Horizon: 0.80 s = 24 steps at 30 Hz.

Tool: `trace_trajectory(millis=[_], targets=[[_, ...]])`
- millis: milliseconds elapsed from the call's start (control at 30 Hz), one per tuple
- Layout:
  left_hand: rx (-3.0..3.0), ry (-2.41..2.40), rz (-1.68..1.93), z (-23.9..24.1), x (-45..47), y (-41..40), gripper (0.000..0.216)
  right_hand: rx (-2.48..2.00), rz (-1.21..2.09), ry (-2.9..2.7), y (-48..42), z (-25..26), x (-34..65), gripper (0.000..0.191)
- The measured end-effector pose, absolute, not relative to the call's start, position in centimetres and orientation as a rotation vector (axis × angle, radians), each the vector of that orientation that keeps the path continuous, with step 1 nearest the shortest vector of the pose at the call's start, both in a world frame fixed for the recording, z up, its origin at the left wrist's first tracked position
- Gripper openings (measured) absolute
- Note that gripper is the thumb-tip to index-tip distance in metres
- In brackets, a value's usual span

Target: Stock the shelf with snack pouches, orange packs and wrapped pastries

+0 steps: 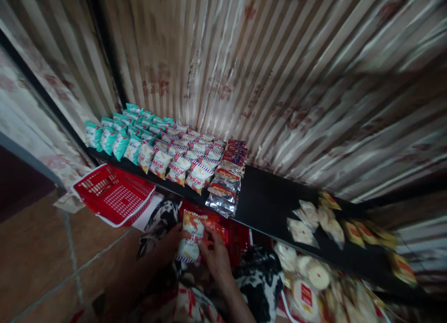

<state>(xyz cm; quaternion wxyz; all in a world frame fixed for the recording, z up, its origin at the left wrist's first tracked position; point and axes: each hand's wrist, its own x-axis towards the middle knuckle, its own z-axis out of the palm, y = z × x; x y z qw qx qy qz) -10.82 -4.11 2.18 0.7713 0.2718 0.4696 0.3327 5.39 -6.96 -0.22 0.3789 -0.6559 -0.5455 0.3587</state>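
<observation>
Over my lap, I hold what look like two white and orange snack packets (189,246) with striped edges, one overlapping the other. My left hand (170,243) grips them at their left side, its fingers partly in shadow. On the right side, my right hand (215,254) has its thumb and fingers closed on the packets' edge. Below and behind them, a red basket (240,241) stands between my knees, with orange-red packets (219,230) in it. Blur hides the finer print.
A black shelf (268,192) bears rows of teal packets (120,143), striped white packets (179,167) and silver-and-red packets (223,190). Loose clear and yellow packets (333,225) lie at its right. A red basket (120,197) stands left; wrapped round cakes (317,274) fill another at lower right.
</observation>
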Motion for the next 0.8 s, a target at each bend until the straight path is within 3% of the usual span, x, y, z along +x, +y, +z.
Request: trace_trajectory(millis=[267, 467, 600, 800], targets=[[1.201, 0.844, 0.392, 5.4, -14.9, -2.3, 0.052, -1.608, 0.315, -1.815, -7.4, 5.0, 6.0, 0.041], [2.052, 0.874, 0.226, 8.7, -15.3, -1.6, 0.048, -1.489, 0.603, -2.217, -6.7, 9.5, 5.1, 0.049], [2.204, 0.813, 0.231, 9.3, -15.3, -1.1, 0.055, -1.551, 0.820, -2.254, -6.5, 10.2, 4.3, 0.052], [2.272, 0.883, 0.188, 11.0, -15.6, 0.0, 0.050, -1.627, 0.730, -2.151, -6.5, 8.7, 3.8, 0.043]])
